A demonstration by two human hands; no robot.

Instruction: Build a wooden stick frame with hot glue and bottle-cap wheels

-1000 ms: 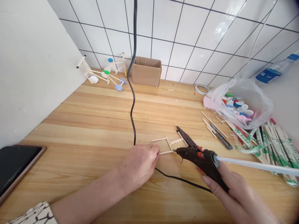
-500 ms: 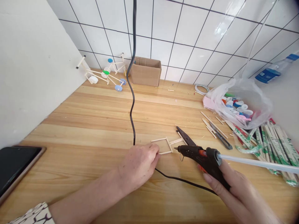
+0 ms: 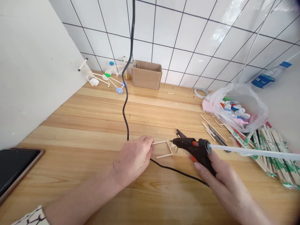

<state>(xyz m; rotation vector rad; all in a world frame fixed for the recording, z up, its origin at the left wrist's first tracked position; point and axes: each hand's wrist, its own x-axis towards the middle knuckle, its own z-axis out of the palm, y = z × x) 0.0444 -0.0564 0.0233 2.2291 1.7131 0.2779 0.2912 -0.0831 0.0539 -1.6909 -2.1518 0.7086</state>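
Observation:
My left hand is closed, with its fingertips at the left end of the upper stick of a small wooden stick frame. The frame's lower stick lies free, its left side without a crosspiece. In my right hand is a black hot glue gun, a long clear glue stick jutting from its back. Its nozzle points left, close to the frame's upper right corner. Behind the gun, a pair of dark scissors lies partly hidden, as does part of the frame.
At the back stand stick models with bottle-cap wheels and a cardboard box. To the right are a bag of caps, wrapped sticks, tape and a bottle. A black cord crosses the table; a phone lies left.
My left hand has shifted from the frame's lower stick to the end of its upper stick. My right hand has brought the glue gun left and slightly up, nearer the frame's corner.

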